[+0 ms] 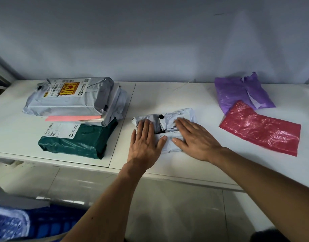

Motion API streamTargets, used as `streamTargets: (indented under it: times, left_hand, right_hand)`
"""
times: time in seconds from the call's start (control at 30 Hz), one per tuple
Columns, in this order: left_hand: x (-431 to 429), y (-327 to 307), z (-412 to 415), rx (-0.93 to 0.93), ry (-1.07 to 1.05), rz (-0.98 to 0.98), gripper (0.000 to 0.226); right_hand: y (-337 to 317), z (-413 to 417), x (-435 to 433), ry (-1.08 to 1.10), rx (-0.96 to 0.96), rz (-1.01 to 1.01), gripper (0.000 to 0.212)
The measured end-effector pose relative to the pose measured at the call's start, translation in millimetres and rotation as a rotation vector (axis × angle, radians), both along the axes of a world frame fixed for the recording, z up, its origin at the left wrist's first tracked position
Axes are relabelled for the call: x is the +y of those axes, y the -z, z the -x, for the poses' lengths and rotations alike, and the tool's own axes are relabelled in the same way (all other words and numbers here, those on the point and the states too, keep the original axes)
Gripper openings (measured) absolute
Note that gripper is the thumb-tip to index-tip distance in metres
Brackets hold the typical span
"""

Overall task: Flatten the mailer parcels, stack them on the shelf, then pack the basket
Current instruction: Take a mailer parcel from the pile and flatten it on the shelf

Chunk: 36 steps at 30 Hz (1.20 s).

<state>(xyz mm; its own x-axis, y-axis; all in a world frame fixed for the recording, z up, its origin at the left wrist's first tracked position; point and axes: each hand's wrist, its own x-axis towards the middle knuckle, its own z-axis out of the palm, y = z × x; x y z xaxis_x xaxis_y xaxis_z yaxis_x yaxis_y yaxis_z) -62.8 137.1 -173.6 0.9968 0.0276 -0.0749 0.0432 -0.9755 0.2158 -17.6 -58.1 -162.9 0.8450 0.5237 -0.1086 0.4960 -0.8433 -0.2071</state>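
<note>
Palms down with fingers (146, 124) straight, a person's left hand (145, 138) and right hand (193, 138) press a small grey mailer (169, 117) flat near the shelf's (185, 95) front edge, a stack of parcels (71, 102) already at its left end, a purple bag (237, 91) and a red bag (260, 130) at its right end apparently yet to be done.

- Looks like a parcel-handling storeroom or courier pickup point.
- Stacked poly mailers (68, 100) with printed shipping labels on a plain white shelf (167, 98).
- Below, a blue plastic basket (52, 224) on tiled floor (167, 206); bare wall (150, 41) behind.
</note>
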Motion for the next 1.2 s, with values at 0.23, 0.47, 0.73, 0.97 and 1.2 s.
streamTargets:
  times: [0.23,0.47,0.73,0.97,1.2]
  left_hand:
    - [12,0,-4,0.073,0.116,0.054,0.067]
    - [18,7,18,-0.136,0.297,-0.026,0.081]
    - [21,-6,23,-0.081,0.314,0.125,0.086]
    - [19,-28,27,-0.029,0.14,0.28,0.053]
    - [21,-35,28,0.167,-0.021,0.471,0.028]
  right_hand:
    - [-2,-2,-8,-0.009,0.032,0.018,0.071]
    - [0,16,-5,-0.115,-0.191,0.037,0.064]
    - [-7,24,-25,-0.238,-0.129,-0.018,0.07]
    - [-22,18,-28,-0.17,0.067,-0.036,0.059]
    - [-30,22,-33,-0.027,0.193,-0.098,0.041]
